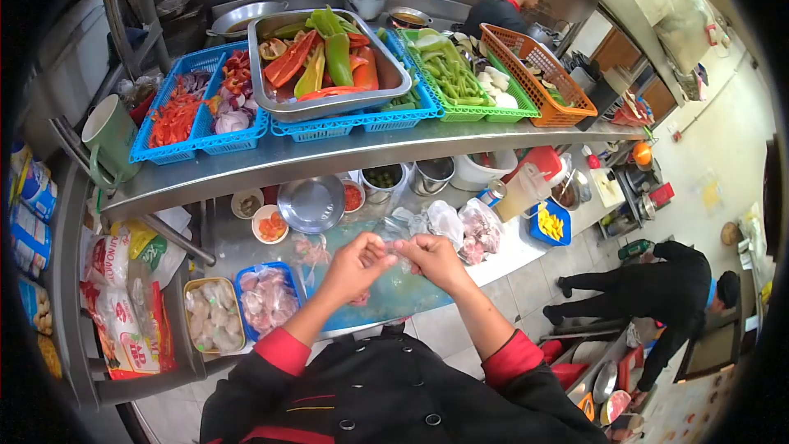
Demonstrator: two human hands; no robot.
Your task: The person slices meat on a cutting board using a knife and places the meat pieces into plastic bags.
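Clear plastic (400,261), thin and crumpled, is between the fingertips of the two hands, above the blue cutting board (423,300) and just to the left of the bag of meat (479,234). Both hands are closed in a pinch and seem to grip this plastic; which fold each one has, I cannot tell, because it is small and see-through. For such thin material, I think it is good to use only the tips of thumb and first finger, to pull gently and evenly, and to keep the work over the board, so that any drop falls there. If the fingers are wet, the film could slip or tear.

The left hand (359,265) and the right hand (431,259) meet with fingertips nearly touching, the knuckles bent. The forearms reach forward and come together from the red cuffs (513,358), which stand well apart.
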